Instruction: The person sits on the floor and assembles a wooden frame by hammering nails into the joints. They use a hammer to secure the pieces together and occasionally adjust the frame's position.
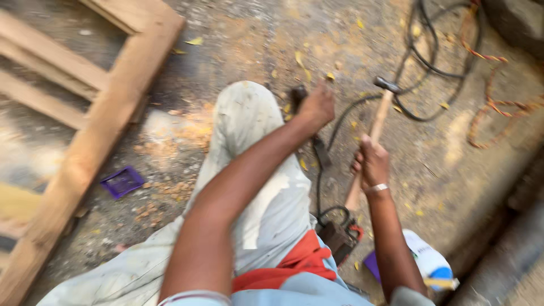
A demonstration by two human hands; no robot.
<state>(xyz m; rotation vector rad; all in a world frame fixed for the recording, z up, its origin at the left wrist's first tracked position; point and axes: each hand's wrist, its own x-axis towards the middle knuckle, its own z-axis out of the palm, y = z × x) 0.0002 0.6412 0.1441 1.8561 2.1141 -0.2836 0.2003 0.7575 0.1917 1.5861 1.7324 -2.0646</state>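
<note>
While the right hand grips a hammer raised at 1 o'clock, ready to swing, the left hand clasps a dark tool steadying it at 12.

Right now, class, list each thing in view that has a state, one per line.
left hand: closed on a dark tool, blurred
dark tool: gripped, against the ground
right hand: closed on the hammer handle
hammer: raised, head up
black cable: loose, looped on the ground
wooden frame: lying flat
purple tray: lying on the ground

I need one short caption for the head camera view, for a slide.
Seated on sawdust-strewn ground, right hand grips a wooden-handled hammer; left hand holds a dark tool beside a wooden frame.
</note>
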